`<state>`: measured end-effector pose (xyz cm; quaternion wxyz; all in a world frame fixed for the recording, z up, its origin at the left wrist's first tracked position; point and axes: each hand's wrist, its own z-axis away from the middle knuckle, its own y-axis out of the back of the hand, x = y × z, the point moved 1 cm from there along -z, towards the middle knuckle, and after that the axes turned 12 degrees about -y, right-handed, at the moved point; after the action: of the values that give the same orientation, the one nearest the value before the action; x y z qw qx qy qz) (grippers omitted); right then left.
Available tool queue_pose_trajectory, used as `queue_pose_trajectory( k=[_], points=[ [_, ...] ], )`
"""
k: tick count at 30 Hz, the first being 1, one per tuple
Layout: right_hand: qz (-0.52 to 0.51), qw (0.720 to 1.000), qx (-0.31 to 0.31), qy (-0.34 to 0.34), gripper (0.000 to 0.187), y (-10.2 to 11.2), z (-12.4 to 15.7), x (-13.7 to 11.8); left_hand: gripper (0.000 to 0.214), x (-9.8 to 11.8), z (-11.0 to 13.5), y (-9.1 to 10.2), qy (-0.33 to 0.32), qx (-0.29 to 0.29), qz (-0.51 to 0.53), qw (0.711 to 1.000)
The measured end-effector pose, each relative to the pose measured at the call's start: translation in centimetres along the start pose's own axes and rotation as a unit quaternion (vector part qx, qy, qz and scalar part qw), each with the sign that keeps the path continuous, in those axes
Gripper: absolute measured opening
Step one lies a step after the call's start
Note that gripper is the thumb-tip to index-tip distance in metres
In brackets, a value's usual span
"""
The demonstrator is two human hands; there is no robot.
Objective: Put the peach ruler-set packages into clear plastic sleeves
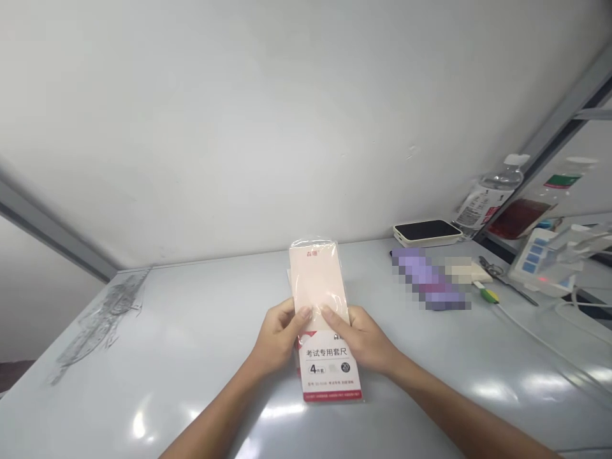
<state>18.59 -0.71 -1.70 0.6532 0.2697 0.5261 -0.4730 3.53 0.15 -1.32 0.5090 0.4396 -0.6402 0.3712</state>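
I hold a long flat ruler-set packet (319,287) in clear plastic, pale pink on top with a white and red printed label near its lower end. It is tilted up from the grey table (191,331), with its lower end towards me. My left hand (276,336) grips the packet's left edge, thumb pressed on its face. My right hand (364,338) grips the right edge, thumb also on the face. Both thumbs almost meet at the packet's middle.
A phone (427,232) lies at the back right by the white wall. Near it are a plastic bottle (488,197), scissors (507,280), a white device with blue buttons (540,261) and a cable (535,335). Pencil scribbles (102,319) mark the table's left side.
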Motion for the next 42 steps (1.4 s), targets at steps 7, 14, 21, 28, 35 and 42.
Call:
queue_pose_trajectory(
  k=[7, 14, 21, 28, 35, 42],
  points=[
    [0.025, 1.0, 0.007, 0.01, 0.039, 0.0, -0.1, 0.3, 0.031, -0.8, 0.1, 0.1, 0.031, 0.009, -0.004, 0.999],
    [0.081, 0.995, 0.06, 0.014, 0.041, 0.3, -0.7, 0.5, 0.034, -0.8, 0.0, -0.4, 0.047, 0.031, -0.037, 0.998],
    [0.331, 0.921, 0.197, -0.057, 0.042, 2.7, -1.5, 0.6, 0.047, -2.2, -1.0, 2.6, 0.073, 0.101, -0.405, 0.906],
    [0.445, 0.846, 0.282, -0.082, 0.046, 5.1, -1.2, -0.7, 0.048, -1.8, -1.7, 4.5, 0.091, 0.066, -0.509, 0.853],
    [0.468, 0.85, 0.234, -0.063, 0.037, 3.9, -1.3, -0.3, 0.042, -1.6, -0.7, 1.5, 0.053, -0.05, -0.577, 0.814],
    [0.467, 0.848, 0.241, -0.069, 0.035, 2.8, -1.3, 0.3, 0.024, -1.2, -0.7, 1.2, 0.081, -0.136, -0.651, 0.742]
  ],
)
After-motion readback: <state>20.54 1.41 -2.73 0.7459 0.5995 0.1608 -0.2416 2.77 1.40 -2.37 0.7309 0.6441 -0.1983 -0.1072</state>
